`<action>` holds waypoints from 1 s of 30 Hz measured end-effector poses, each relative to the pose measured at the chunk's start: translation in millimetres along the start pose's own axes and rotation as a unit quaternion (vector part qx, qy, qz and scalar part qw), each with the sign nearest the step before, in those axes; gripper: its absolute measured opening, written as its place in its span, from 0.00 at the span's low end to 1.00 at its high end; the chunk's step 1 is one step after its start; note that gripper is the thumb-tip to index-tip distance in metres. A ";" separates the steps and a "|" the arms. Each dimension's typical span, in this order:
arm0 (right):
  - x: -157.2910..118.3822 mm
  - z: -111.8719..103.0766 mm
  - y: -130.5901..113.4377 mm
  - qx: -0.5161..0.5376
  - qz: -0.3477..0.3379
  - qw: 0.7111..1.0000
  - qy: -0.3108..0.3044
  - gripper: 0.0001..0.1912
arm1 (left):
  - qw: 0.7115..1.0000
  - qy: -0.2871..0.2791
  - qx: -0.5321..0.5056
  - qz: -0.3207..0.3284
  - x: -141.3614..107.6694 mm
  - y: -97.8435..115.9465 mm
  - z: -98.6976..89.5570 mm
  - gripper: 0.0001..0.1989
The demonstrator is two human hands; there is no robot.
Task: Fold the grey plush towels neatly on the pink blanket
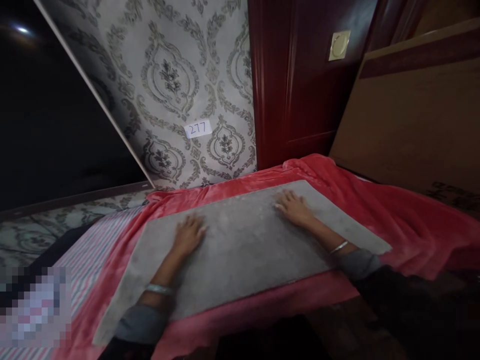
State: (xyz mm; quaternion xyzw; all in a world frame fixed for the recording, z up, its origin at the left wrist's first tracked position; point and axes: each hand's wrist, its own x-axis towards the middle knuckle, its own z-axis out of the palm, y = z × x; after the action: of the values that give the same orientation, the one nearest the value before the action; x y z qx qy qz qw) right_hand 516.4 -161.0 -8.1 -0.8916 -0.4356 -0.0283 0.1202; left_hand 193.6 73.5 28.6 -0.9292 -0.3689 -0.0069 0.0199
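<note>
A flat grey mat or cloth, roughly rectangular, lies spread over a red blanket. My left hand rests palm down on the mat's left part, its fingers apart. On the right part, toward the far edge, my right hand also lies flat with fingers spread. Neither hand grips anything. What the mat is made of is hard to make out, as the picture is somewhat blurred.
Striped bedding shows at the left. Behind stand a patterned wall with a paper label reading 277, and a dark red wooden panel. A large cardboard box leans at right; a black screen is at left.
</note>
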 end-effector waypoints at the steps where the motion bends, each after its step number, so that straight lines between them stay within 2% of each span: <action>1: -4.7 2.8 -17.3 0.003 -0.041 0.999 -0.003 0.32 | 0.999 0.003 -0.004 0.044 -1.7 19.0 4.6 0.28; 3: -16.0 11.2 -45.9 0.002 -0.099 0.995 -0.013 0.32 | 0.995 -0.003 -0.008 0.097 -7.1 48.6 16.4 0.29; 5: -27.8 20.7 -63.5 -0.010 -0.119 0.992 -0.029 0.32 | 0.995 0.012 -0.003 0.104 -13.8 65.3 28.3 0.30; 7: -37.3 27.4 -70.1 -0.023 -0.111 0.993 -0.039 0.32 | 0.996 0.025 0.002 0.091 -20.0 70.9 36.2 0.30; 9: -44.3 29.6 -68.6 -0.033 -0.103 0.993 -0.044 0.32 | 0.997 0.015 0.002 0.081 -25.8 69.5 39.0 0.31; 13: -59.8 27.1 -53.4 -0.041 -0.096 0.992 -0.065 0.33 | 0.999 -0.012 0.011 0.049 -46.1 57.7 36.9 0.32; 16: -77.3 25.7 -35.4 -0.053 -0.065 0.994 -0.063 0.33 | 1.000 -0.018 0.019 0.009 -74.7 42.1 35.6 0.32; 21: -110.2 22.1 0.6 -0.067 0.027 0.997 -0.038 0.33 | 0.993 -0.026 0.015 -0.112 -128.8 1.9 33.1 0.31; 25: -133.7 19.3 21.8 -0.067 0.103 0.992 -0.013 0.33 | 0.982 -0.009 0.018 -0.187 -157.1 -22.4 32.4 0.32; 30: -155.0 26.8 32.7 -0.086 0.125 0.987 0.054 0.32 | 0.971 0.038 0.036 -0.231 -173.4 -25.1 37.8 0.32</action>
State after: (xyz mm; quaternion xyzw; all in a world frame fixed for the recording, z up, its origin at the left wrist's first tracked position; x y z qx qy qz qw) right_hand 444.6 -293.3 -64.3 -0.9434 -0.3090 -0.0987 0.0693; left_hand 50.1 -25.4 -13.1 -0.8164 -0.5729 -0.0334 0.0647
